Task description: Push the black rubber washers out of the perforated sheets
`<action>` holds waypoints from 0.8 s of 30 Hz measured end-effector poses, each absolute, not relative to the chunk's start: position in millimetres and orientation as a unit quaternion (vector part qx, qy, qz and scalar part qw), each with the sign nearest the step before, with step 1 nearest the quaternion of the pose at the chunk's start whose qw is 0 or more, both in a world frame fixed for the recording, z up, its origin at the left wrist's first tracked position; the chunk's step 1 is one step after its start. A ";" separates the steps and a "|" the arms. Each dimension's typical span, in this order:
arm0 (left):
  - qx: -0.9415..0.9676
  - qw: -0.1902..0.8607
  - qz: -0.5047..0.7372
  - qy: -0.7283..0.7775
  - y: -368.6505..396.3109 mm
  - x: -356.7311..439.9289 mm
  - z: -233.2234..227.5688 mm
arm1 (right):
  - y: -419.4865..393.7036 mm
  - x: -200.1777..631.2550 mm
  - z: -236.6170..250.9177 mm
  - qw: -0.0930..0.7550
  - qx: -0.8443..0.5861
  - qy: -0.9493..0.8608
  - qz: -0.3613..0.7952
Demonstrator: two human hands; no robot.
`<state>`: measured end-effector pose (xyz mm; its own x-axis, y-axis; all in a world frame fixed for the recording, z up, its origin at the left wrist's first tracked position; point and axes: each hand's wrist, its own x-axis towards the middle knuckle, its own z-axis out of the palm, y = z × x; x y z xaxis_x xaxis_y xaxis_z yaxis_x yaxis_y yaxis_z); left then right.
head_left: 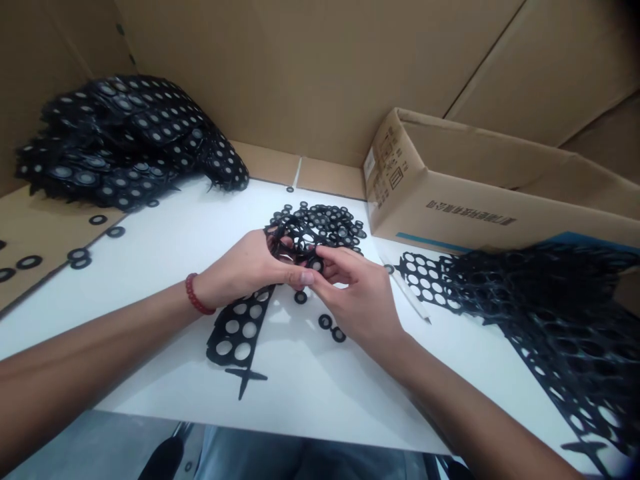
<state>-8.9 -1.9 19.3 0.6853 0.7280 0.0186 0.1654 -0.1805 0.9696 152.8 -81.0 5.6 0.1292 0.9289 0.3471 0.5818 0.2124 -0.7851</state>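
Observation:
My left hand (253, 261), with a red bead bracelet (196, 295) at the wrist, is closed on a black rubber sheet (237, 339) full of round holes. The sheet's lower part hangs below that hand, and its upper part bunches between both hands. My right hand (357, 293) pinches a small black rubber ring (315, 257) at the sheet's edge; whether the ring is still joined to the sheet, I cannot tell. The two thumbs meet. Just beyond my hands lies a pile of black rings (345, 223). A few loose rings (325, 316) lie near my right hand.
A large heap of black sheets (150, 127) with rings in them stands at the back left. At right, holed black sheets (550, 300) lie before a cardboard box (480, 200). A white pen-like stick (413, 297) rests on the white board (300, 380). More rings (116, 232) are scattered left.

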 end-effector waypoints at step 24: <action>0.632 0.651 0.337 0.254 -10.3 -7.7 17.7 | -88.2 155.7 23.3 0.398 -0.492 -0.696 0.340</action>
